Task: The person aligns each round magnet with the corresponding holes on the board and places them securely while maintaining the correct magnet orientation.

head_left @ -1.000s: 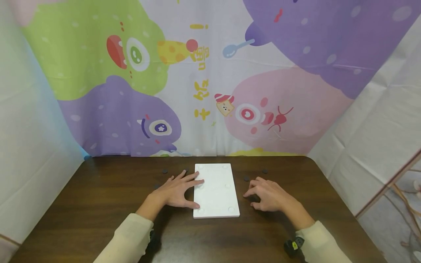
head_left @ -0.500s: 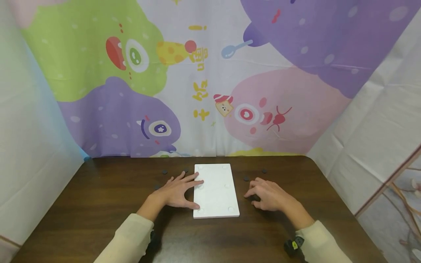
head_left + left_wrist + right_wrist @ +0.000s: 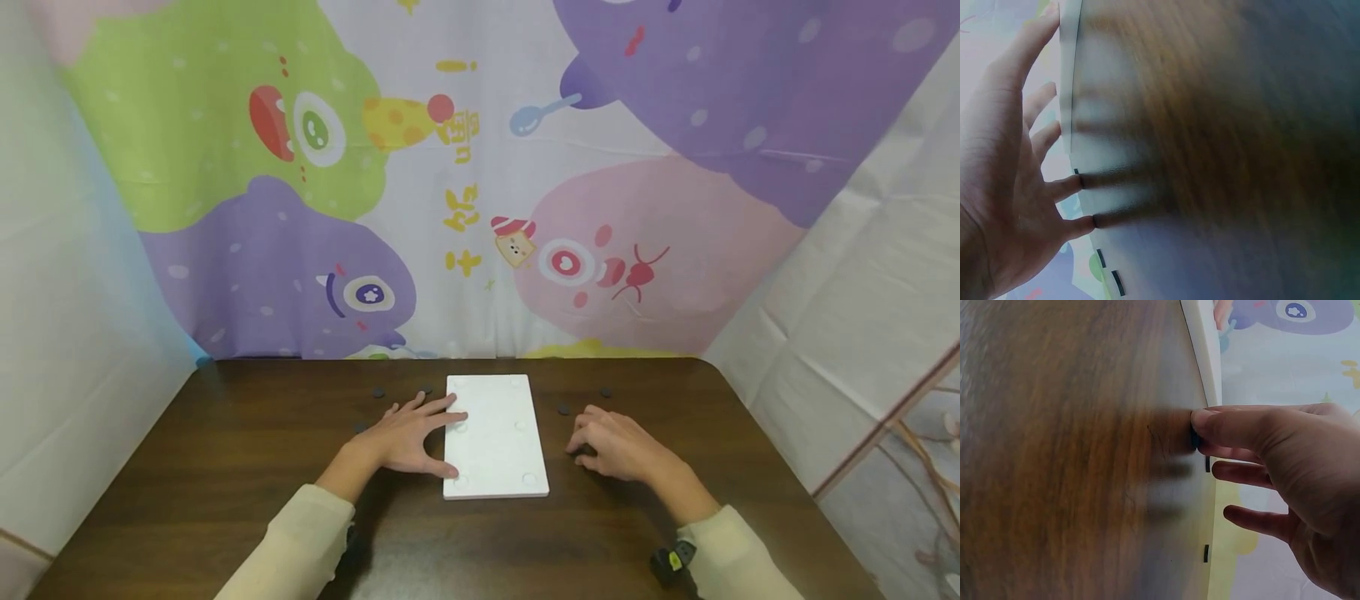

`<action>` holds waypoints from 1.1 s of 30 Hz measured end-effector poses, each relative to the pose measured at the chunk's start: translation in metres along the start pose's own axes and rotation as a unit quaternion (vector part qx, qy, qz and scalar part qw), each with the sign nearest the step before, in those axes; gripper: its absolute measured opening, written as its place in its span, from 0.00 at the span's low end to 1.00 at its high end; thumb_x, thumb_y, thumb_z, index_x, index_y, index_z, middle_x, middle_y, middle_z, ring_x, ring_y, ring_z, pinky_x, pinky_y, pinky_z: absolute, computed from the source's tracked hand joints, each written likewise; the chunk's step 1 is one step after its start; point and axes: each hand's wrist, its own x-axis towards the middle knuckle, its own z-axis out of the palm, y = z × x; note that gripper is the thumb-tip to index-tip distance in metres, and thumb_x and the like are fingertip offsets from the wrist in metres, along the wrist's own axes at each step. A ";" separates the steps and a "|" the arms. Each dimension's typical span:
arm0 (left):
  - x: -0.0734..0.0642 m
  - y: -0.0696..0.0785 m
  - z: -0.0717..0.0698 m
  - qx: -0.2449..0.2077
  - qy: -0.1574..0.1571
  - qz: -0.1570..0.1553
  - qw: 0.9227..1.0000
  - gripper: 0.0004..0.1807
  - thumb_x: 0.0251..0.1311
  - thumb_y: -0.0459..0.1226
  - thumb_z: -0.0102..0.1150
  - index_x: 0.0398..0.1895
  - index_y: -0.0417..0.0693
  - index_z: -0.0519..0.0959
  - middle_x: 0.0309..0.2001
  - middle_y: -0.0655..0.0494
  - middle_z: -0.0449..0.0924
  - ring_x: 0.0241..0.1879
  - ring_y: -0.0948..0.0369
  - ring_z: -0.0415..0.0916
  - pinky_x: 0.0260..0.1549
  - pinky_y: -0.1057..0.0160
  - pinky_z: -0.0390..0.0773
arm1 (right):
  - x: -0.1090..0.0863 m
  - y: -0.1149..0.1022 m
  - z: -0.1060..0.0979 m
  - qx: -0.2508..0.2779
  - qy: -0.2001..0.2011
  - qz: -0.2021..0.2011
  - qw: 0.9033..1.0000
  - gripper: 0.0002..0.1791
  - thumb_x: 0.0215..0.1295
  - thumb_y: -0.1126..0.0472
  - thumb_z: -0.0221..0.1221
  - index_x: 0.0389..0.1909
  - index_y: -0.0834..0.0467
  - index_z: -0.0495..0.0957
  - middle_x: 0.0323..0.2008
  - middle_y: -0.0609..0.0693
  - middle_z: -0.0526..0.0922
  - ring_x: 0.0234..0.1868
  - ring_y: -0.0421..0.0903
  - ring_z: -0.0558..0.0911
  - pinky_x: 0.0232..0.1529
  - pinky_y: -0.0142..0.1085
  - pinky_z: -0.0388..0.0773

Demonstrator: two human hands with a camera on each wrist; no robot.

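Note:
A white rectangular board (image 3: pixel 495 450) with shallow round recesses lies on the table. My left hand (image 3: pixel 405 437) rests on its left side, fingers spread, thumb and some fingertips touching the top; in the left wrist view the same hand (image 3: pixel 1010 169) shows straight fingers. To the right of the board, my right hand (image 3: pixel 615 442) is low at the table. In the right wrist view its thumb and index finger pinch a small black disc (image 3: pixel 1194 434) at the tabletop, with the other fingers apart. From the head view that disc is hidden by the fingers.
More black discs lie on the brown table (image 3: pixel 480 550): one disc (image 3: pixel 563 410) and another disc (image 3: pixel 606 392) beyond my right hand, and several about my left hand, such as a disc (image 3: pixel 378 392). A patterned curtain (image 3: pixel 465 183) hangs behind the table's far edge.
My right index fingertip has drawn back to the right, closer to the thumb. The left hand and the board have stayed in place; the head view has shifted slightly.

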 end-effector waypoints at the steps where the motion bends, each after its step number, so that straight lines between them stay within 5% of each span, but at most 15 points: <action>1: 0.000 0.000 0.000 0.001 0.001 0.001 1.000 0.54 0.63 0.66 0.76 0.89 0.64 0.66 0.95 0.52 0.50 0.91 0.26 0.43 0.80 0.12 0.48 | 0.000 0.001 0.000 -0.002 0.002 -0.001 1.000 0.07 0.67 0.58 0.80 0.44 0.47 0.97 0.42 0.40 0.90 0.43 0.39 0.80 0.39 0.31 0.79; 17: 0.002 0.002 -0.002 0.007 -0.003 0.004 1.000 0.53 0.64 0.65 0.76 0.89 0.63 0.67 0.94 0.51 0.51 0.91 0.26 0.44 0.80 0.12 0.49 | -0.001 0.002 0.002 0.002 0.012 0.015 1.000 0.07 0.67 0.56 0.80 0.36 0.43 0.90 0.38 0.36 0.90 0.42 0.37 0.78 0.38 0.32 0.80; 33: 0.001 -0.002 -0.003 0.003 -0.007 0.004 1.000 0.53 0.63 0.67 0.74 0.89 0.65 0.66 0.95 0.52 0.51 0.92 0.27 0.44 0.80 0.12 0.49 | 0.003 0.003 0.000 0.047 -0.003 0.025 0.999 0.03 0.67 0.58 0.79 0.38 0.47 0.95 0.38 0.38 0.88 0.45 0.40 0.76 0.37 0.30 0.74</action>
